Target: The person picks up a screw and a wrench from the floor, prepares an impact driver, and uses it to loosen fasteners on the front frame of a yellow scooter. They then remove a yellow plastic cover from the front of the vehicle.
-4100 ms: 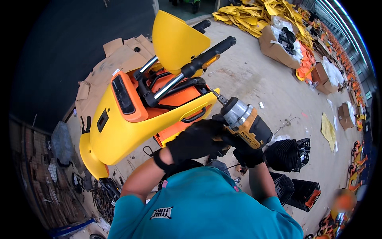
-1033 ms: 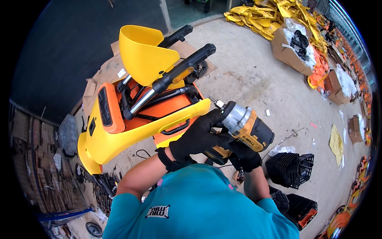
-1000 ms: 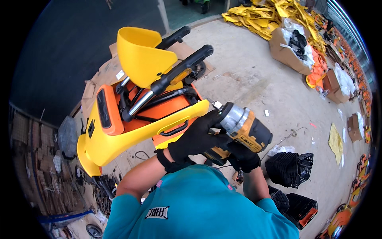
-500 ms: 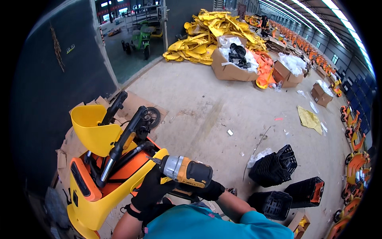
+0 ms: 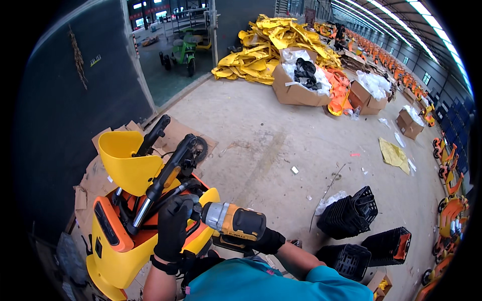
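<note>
A yellow and orange ride-on scooter body (image 5: 118,241) with black handlebars (image 5: 165,165) stands at the lower left on flattened cardboard. My right hand (image 5: 266,241), in a black glove, grips a yellow and black cordless drill (image 5: 235,221) whose nose points left into the scooter's frame. My left hand (image 5: 173,228), also in a black glove, rests on the orange frame right at the drill's tip, fingers curled around that spot. My teal sleeve fills the bottom edge.
Black plastic crates (image 5: 346,215) lie on the concrete floor to my right. Farther off are open cardboard boxes (image 5: 296,83) of parts and a heap of yellow panels (image 5: 266,47). A dark wall (image 5: 60,100) runs along the left, with a doorway and a green vehicle (image 5: 183,47) beyond.
The view has tilted up from the scooter toward the hall. Both hands stay at the scooter, the drill still pressed to the frame.
</note>
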`<state>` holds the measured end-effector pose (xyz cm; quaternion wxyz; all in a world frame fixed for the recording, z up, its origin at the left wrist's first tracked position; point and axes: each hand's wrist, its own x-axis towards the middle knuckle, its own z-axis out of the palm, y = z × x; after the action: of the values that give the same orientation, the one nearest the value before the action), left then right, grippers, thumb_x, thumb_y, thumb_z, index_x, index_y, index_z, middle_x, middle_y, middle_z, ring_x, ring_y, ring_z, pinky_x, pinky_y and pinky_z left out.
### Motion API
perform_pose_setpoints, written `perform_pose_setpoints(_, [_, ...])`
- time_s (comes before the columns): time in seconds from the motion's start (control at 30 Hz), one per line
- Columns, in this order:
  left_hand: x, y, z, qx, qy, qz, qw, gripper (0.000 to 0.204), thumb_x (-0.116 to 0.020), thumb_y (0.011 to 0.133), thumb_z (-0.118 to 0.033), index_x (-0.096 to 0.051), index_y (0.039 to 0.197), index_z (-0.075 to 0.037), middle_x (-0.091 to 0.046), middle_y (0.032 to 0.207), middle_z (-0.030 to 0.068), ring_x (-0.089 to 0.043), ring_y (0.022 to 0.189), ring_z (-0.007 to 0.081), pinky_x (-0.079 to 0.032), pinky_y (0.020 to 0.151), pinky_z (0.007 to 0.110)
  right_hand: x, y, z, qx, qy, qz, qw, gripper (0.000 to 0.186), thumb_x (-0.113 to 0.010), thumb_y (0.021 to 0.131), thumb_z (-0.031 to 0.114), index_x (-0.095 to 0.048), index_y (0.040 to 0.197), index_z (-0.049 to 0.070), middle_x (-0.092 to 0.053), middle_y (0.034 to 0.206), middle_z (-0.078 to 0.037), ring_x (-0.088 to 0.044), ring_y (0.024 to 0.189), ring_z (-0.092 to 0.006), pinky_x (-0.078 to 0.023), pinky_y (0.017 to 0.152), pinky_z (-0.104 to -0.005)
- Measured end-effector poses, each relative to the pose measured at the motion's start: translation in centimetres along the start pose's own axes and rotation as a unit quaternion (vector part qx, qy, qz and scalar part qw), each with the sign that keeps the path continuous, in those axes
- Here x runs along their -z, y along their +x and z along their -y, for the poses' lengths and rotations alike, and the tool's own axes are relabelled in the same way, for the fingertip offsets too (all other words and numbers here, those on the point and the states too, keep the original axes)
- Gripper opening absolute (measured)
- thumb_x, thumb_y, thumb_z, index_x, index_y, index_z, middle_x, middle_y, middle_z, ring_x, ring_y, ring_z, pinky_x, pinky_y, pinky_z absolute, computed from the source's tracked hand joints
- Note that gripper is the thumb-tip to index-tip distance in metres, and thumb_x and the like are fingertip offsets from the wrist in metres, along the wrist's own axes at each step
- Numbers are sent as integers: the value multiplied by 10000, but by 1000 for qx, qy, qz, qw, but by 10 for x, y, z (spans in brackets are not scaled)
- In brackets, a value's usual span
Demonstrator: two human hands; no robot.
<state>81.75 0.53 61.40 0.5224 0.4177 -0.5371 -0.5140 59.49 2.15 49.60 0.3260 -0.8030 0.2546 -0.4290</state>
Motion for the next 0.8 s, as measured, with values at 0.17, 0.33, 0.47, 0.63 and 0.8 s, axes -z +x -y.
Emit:
perform_pose_setpoints(0.17, [5, 1, 0, 38, 24, 11, 999, 207, -508, 964, -145, -617, 1004, 27, -609, 826, 56, -578, 747, 111, -472, 664, 241, -1, 1, 3, -17, 27, -3, 999, 440, -763, 857, 206, -588, 1244, 93, -629, 1169, -84, -602, 1096, -230, -448, 997, -358])
perform_pose_setpoints(0.33, [11, -1, 10, 29, -46, 48, 997, 200, -503, 982, -166, -600, 957, 8, -576, 787, 36, -527, 676, 88, -443, 612, 219, -5, 1, -3, -8, -30, 11, 999, 435, -765, 856, 209, -592, 1238, 91, -630, 1167, -79, -604, 1091, -224, -451, 993, -359])
perform_pose_setpoints(0.47, [12, 0, 8, 44, -52, 68, 995, 223, -521, 994, -199, -605, 978, 7, -567, 795, 26, -506, 668, 72, -427, 597, 203, -1, 5, 5, 4, -38, 5, 999, 434, -763, 857, 209, -596, 1241, 96, -634, 1171, -76, -608, 1090, -218, -457, 986, -355])
perform_pose_setpoints(0.63, [13, 2, 6, 63, -78, 74, 992, 235, -530, 994, -194, -604, 1048, 21, -590, 840, 32, -534, 701, 75, -443, 617, 208, -3, 0, -1, -41, -5, 22, 999, 422, -759, 860, 196, -603, 1240, 98, -637, 1190, -72, -609, 1104, -209, -460, 990, -345])
perform_pose_setpoints(0.8, [8, 2, 2, 67, -112, 53, 990, 245, -544, 987, -189, -596, 1079, 32, -611, 861, 44, -573, 724, 95, -481, 663, 227, 0, 2, 5, -35, 13, 11, 999, 421, -756, 860, 187, -603, 1242, 100, -635, 1202, -70, -605, 1115, -208, -458, 996, -347])
